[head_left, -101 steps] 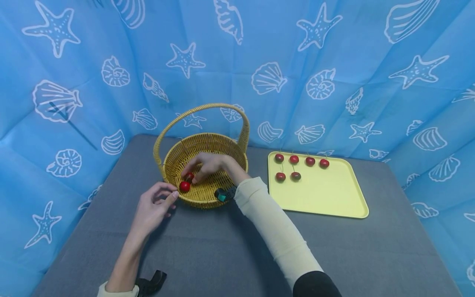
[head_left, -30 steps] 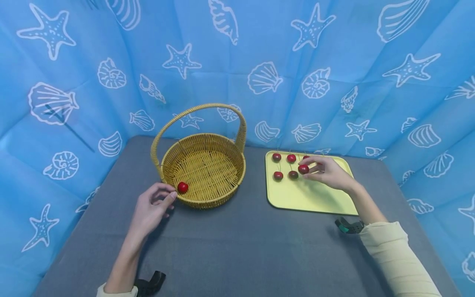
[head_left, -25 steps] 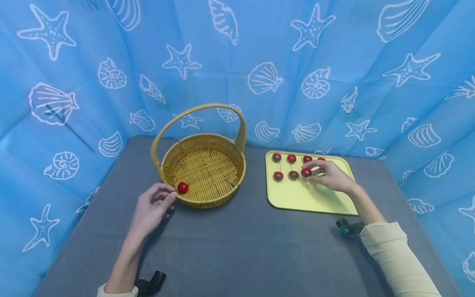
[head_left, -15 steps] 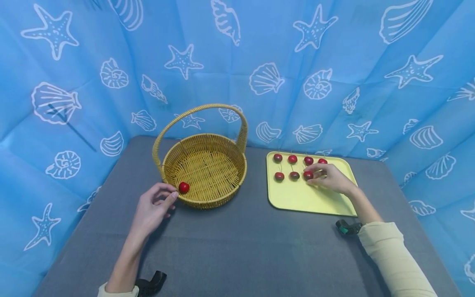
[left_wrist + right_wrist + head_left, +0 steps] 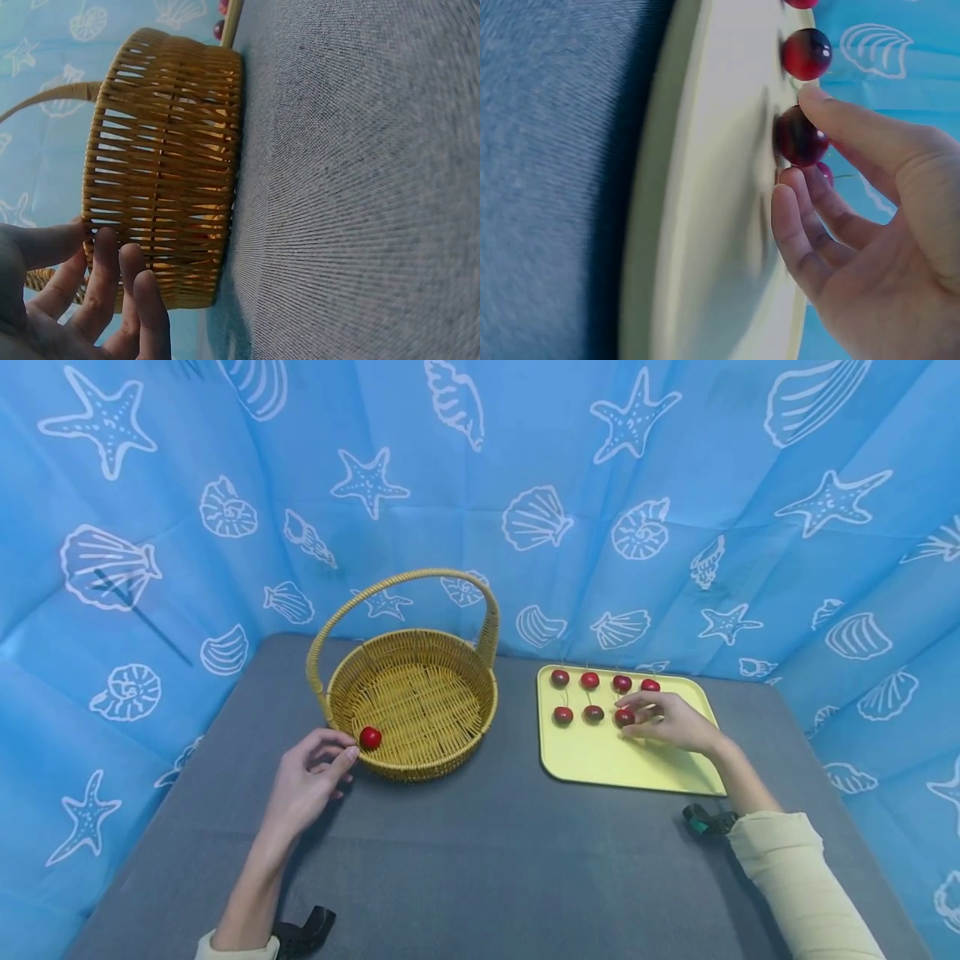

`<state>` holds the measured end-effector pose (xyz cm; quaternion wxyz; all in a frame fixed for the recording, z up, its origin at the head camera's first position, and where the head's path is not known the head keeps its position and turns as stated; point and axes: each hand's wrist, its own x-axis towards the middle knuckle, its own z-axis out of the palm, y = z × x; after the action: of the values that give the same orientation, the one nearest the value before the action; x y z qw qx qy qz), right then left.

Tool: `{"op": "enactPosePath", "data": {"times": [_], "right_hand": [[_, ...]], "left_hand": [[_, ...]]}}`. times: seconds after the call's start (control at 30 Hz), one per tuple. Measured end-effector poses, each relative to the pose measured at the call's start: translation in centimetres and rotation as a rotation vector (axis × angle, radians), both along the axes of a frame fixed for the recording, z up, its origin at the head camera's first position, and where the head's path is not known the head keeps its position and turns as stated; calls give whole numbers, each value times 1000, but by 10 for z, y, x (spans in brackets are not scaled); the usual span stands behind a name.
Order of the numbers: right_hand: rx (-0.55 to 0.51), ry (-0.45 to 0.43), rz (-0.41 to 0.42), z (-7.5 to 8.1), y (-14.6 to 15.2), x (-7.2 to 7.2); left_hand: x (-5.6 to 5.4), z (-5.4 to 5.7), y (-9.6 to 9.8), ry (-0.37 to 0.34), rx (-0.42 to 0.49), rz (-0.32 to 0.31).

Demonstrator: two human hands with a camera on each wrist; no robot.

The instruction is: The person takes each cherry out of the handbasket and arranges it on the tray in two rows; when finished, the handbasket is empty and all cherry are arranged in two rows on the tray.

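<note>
My left hand [image 5: 311, 777] pinches the near-left rim of a golden wicker basket [image 5: 420, 767] with thumb and fingers; its slatted side shows in the left wrist view. Inside the basket lies one red cherry [image 5: 370, 738]. Over a pale yellow tray [image 5: 600, 760], my right hand [image 5: 671, 722] holds a dark red cherry [image 5: 801, 136] between thumb and fingertips, low against the tray surface. This cherry stands at the right end of the nearer row, beside another dark cherry [image 5: 593, 714]. Along the tray's far side runs a second row of cherries with thin stems.
The basket's tall arched handle [image 5: 401, 578] rises above its bowl. Grey cloth [image 5: 480, 860] covers the table, with a blue shell-patterned curtain [image 5: 450, 460] behind and at the sides. Black wrist mounts [image 5: 303, 933] project beside both forearms.
My right hand has gone from the basket to the tray with a cherry, then lowered it into the nearer row. One cherry fewer lies in the basket. My left hand stays at the rim.
</note>
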<state>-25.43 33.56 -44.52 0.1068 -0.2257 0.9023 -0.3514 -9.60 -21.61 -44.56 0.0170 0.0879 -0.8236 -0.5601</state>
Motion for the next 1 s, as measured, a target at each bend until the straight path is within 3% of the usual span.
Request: {"op": "enactPosePath", "data": {"times": [0.23,0.47,0.77,1.0], "right_hand": [[-10,11,-12,16,-3,6],[-43,-3,-1,39,-36,13],[-146,30,89,53,-91,9],[-183,5,192,64,-139,9]], "left_hand": [[0,0,-1,1,-1,0],[-1,0,0,-1,-2,-2],[-1,0,-1,-24,8,-1],[-1,-1,-1,-35,13,-3]]}}
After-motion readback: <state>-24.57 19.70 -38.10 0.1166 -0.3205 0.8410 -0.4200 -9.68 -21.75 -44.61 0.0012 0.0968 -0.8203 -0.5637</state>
